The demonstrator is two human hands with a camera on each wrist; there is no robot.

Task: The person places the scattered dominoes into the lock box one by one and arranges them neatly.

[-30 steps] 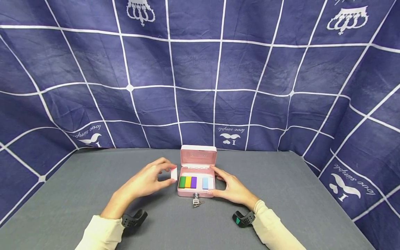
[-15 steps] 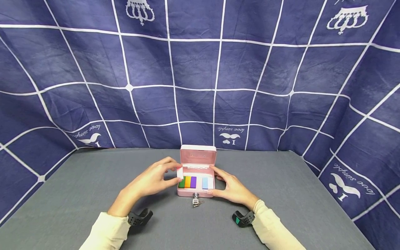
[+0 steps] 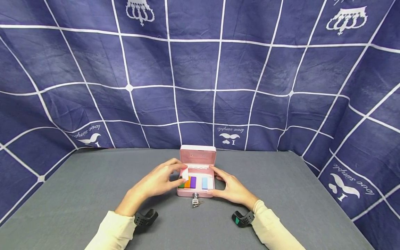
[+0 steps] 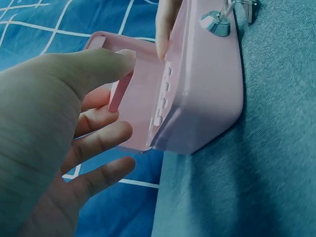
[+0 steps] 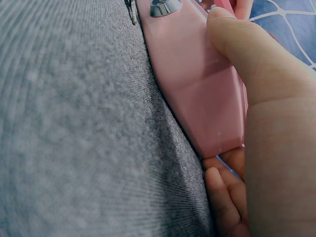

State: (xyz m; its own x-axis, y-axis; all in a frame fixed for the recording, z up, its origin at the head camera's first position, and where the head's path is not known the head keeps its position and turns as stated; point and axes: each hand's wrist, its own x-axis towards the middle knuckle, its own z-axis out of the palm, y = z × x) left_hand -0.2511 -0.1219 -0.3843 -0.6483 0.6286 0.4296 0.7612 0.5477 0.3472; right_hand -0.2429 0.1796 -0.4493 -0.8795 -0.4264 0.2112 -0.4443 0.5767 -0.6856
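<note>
A small pink metal cash box [image 3: 187,193] stands with its lid [image 3: 198,156] raised. Inside it lie a green block [image 3: 181,185], an orange block [image 3: 187,184], a purple block [image 3: 193,182] and a light blue block [image 3: 204,183]. My left hand [image 3: 159,178] pinches a thin block [image 3: 185,174] between thumb and fingers over the box's left part. That block looks white in the head view and pinkish along its edge [image 4: 120,93] in the left wrist view. My right hand [image 3: 230,187] grips the box's right end, thumb on the front rim and fingers toward the back corner.
A lock [image 5: 165,7] sits on the box's front, with keys [image 3: 197,204] hanging from it. Grey cloth [image 3: 200,229] covers the table. Behind stands a blue curtain [image 3: 193,69] with white grid lines.
My left hand has carried the thin block rightward, from beside the box to over its left part, now partly covering the green and orange blocks. The right hand has stayed on the box.
</note>
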